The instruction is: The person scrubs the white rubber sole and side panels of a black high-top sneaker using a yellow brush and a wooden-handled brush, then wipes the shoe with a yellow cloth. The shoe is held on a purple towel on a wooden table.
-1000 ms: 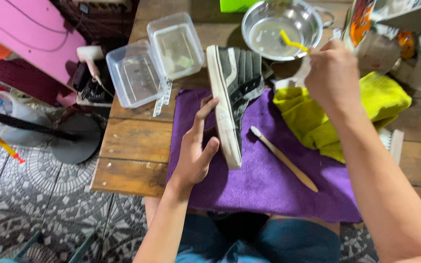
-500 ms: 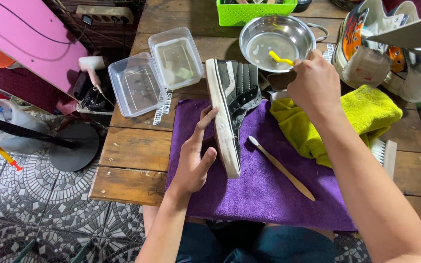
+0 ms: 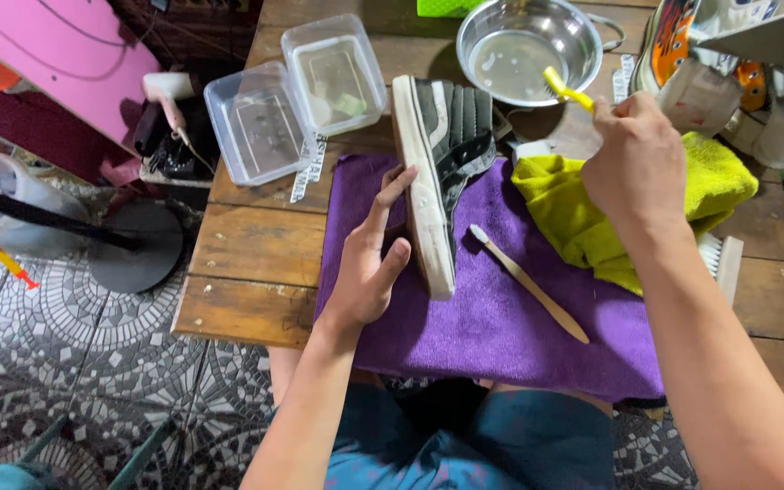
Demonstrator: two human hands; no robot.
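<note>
A black and white sneaker (image 3: 442,154) lies on its side on a purple towel (image 3: 501,318), its pale sole facing left. My left hand (image 3: 369,259) rests flat against that sole, fingers apart. My right hand (image 3: 637,163) is closed on a yellow brush (image 3: 563,88), whose head sits at the rim of a metal bowl (image 3: 524,41) holding soapy water. A wooden toothbrush (image 3: 533,286) lies on the towel to the right of the sneaker. A yellow cloth (image 3: 719,186) is bunched under my right hand.
Two clear plastic tubs (image 3: 306,95) stand at the back left of the wooden table (image 3: 256,249). Another shoe (image 3: 682,63) sits at the back right, and a scrubbing brush (image 3: 723,263) lies at the right. A patterned tile floor (image 3: 74,363) lies to the left.
My right hand has drawn back a little from over the bowl, with the yellow brush in it. My left hand stays on the sneaker's sole.
</note>
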